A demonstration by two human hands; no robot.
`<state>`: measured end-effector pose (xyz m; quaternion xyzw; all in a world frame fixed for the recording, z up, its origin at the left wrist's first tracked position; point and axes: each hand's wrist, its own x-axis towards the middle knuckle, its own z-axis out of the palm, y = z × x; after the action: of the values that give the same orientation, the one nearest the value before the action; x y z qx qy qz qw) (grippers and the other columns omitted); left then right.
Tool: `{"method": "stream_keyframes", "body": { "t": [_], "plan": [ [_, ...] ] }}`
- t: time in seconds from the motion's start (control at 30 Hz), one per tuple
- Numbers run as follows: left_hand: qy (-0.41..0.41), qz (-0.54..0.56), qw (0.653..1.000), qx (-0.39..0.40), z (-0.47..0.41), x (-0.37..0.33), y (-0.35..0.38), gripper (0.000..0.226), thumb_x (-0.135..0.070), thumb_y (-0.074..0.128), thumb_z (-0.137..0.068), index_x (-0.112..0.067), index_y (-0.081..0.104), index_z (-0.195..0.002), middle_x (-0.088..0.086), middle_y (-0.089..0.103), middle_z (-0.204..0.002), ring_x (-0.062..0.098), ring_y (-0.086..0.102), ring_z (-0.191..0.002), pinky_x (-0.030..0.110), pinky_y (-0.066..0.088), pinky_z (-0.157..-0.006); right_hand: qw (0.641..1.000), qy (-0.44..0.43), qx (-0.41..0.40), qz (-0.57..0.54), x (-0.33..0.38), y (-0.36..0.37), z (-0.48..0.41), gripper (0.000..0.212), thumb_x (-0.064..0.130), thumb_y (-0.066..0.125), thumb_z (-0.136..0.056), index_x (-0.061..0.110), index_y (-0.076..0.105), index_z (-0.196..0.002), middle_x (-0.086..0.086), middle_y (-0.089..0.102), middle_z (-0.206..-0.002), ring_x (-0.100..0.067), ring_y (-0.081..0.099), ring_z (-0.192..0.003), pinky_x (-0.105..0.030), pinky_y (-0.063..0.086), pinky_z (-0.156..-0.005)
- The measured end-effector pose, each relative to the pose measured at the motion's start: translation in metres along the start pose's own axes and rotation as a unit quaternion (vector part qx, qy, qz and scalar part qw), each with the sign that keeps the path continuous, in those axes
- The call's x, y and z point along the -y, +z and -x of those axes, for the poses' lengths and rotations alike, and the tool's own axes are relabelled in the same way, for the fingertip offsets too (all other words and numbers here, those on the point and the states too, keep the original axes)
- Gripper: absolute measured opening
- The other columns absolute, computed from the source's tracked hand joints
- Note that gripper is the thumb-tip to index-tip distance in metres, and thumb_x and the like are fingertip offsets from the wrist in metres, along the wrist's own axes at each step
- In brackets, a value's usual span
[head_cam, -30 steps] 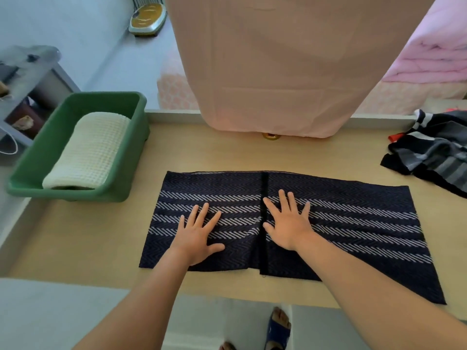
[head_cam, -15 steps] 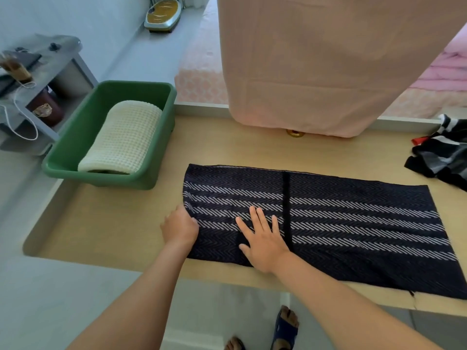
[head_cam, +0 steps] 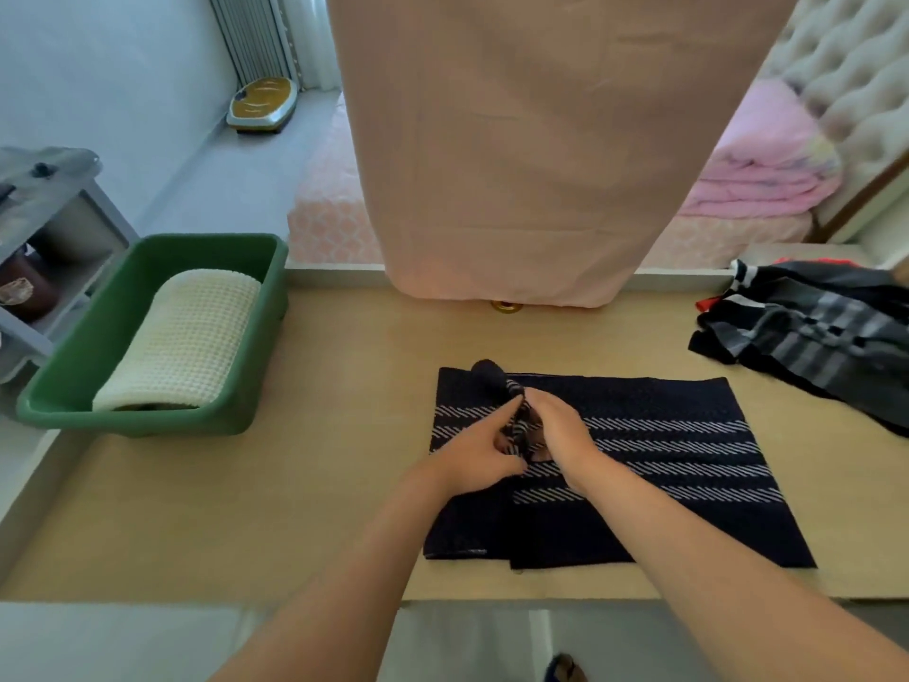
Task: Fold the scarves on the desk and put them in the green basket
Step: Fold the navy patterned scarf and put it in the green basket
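Observation:
A dark navy scarf [head_cam: 654,450] with white dashed stripes lies flat across the middle of the desk [head_cam: 344,386]. Its left end is curled up into a roll [head_cam: 497,379]. My left hand [head_cam: 474,457] and my right hand [head_cam: 558,433] meet at that roll, and both grip the rolled cloth between them. The green basket [head_cam: 83,371] stands at the desk's left edge with a cream waffle-knit scarf [head_cam: 187,337] rolled inside it. Another scarf [head_cam: 816,337], grey and black striped, lies crumpled at the far right.
A large pink cloth [head_cam: 536,140] hangs down over the desk's back edge. Behind the desk is a bed with pink bedding [head_cam: 762,174]. A grey shelf unit [head_cam: 44,228] stands left of the basket.
My hands have gone from pressing flat on the scarf to its left end, and that end is now rolled up between them. The view has shifted left.

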<state>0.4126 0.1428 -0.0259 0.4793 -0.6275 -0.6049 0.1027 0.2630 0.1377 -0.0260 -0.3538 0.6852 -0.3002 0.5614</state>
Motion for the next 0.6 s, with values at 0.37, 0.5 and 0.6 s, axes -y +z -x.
{"method": "stream_keyframes", "body": {
  "t": [0.37, 0.5, 0.6],
  "plan": [
    [-0.055, -0.171, 0.96, -0.213, -0.021, 0.049, 0.03, 0.029, -0.01, 0.044, -0.099, -0.016, 0.066, -0.117, 0.0, 0.066, -0.114, 0.014, 0.061, -0.105, 0.027, 0.047, -0.096, 0.976, -0.041, -0.09, 0.193, -0.067, -0.025, -0.015, 0.063, 0.015, 0.063, -0.093, 0.029, 0.036, -0.148, -0.006, 0.052, -0.14, -0.021, 0.057, -0.116, -0.033, 0.051, -0.091],
    [0.043, -0.283, 0.913, -0.292, -0.028, 0.049, 0.029, 0.035, -0.011, 0.046, -0.099, -0.016, 0.058, -0.131, 0.0, 0.058, -0.126, 0.018, 0.049, -0.118, 0.03, 0.042, -0.101, 0.965, -0.134, -0.166, 0.152, -0.052, -0.035, -0.017, 0.05, 0.007, 0.05, -0.099, 0.034, 0.044, -0.141, 0.0, 0.054, -0.136, -0.019, 0.058, -0.114, -0.03, 0.049, -0.084],
    [0.032, -0.349, 0.903, -0.249, -0.032, 0.048, 0.04, 0.051, -0.027, 0.046, -0.101, -0.022, 0.033, -0.151, 0.0, 0.032, -0.154, 0.022, 0.025, -0.143, 0.035, 0.029, -0.115, 0.957, -0.163, -0.191, 0.149, -0.047, -0.059, -0.025, 0.052, 0.009, 0.047, -0.101, 0.035, 0.038, -0.145, 0.001, 0.055, -0.135, -0.02, 0.059, -0.112, -0.028, 0.046, -0.082]
  ]
}}
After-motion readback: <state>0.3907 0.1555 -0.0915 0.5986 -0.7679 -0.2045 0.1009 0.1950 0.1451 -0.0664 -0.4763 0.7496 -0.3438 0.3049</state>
